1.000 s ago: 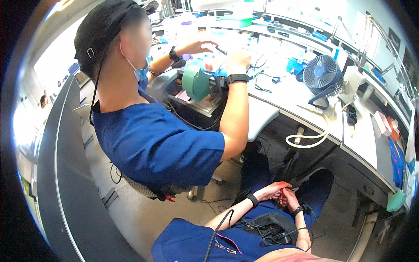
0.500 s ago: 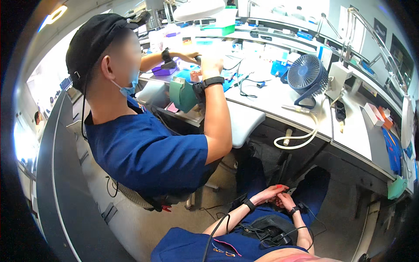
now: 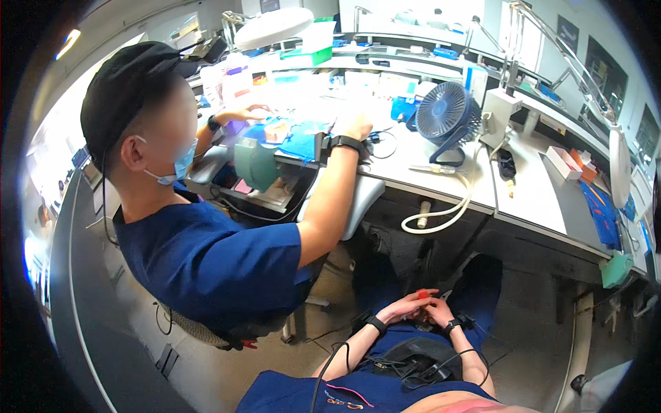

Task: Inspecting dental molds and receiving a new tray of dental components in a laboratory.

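My hands rest together in my lap, with a dark band on each wrist. My left hand (image 3: 405, 307) lies with its fingers stretched toward the right one, and a small red covering (image 3: 423, 294) shows at its fingers. Against it, my right hand (image 3: 438, 312) has its fingers curled in; whatever they may hold is hidden. A black pouch (image 3: 413, 358) with cables sits at my waist, just below both hands.
To the left, a seated co-worker (image 3: 206, 255) in a blue top reaches over the workbench (image 3: 392, 167). A blue fan (image 3: 447, 117), a pale hose (image 3: 468, 196), a green block-like piece (image 3: 255, 164) and an open box (image 3: 563, 162) are on or along the bench. A grey partition (image 3: 55, 296) stands far left.
The view has shifted, so the bench sits further left. The co-worker's hands have come apart and lowered toward the bench top. My hands stay together in my lap.
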Action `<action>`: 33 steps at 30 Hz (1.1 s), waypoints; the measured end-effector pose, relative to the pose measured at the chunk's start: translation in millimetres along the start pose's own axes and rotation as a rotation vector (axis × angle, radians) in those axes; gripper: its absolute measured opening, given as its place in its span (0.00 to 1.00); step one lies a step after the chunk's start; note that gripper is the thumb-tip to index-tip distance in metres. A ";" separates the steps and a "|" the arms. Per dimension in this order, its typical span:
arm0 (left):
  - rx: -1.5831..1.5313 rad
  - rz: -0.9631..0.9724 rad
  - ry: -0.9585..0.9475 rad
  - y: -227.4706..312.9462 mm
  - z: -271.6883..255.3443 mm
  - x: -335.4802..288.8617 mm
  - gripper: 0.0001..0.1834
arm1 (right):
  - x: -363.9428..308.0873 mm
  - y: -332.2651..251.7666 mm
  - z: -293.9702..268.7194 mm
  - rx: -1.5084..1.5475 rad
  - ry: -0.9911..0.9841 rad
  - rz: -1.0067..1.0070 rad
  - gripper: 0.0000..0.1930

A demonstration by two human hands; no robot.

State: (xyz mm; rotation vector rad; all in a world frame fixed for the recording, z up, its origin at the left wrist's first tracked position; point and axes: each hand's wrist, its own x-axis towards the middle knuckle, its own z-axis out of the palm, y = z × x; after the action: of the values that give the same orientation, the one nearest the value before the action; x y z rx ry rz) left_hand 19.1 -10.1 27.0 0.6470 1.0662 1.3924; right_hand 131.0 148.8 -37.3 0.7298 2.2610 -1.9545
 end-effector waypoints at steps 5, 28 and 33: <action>-0.030 -0.018 0.010 0.6 -2.2 -7.2 0.26 | -16.4 -33.1 11.8 -0.010 -0.012 0.009 0.15; -0.471 -0.166 -0.050 24.5 9.7 -9.1 0.24 | -39.7 -54.4 6.0 -0.263 0.236 -0.239 0.21; -0.523 -0.165 0.033 11.5 -1.4 -9.1 0.23 | -42.2 -63.3 17.1 -0.189 0.167 -0.165 0.22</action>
State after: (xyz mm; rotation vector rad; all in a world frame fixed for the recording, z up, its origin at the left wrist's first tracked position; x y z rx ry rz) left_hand 13.8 -17.8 38.4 0.1510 0.7155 1.4596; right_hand 139.4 114.4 32.2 0.7307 2.6391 -1.7686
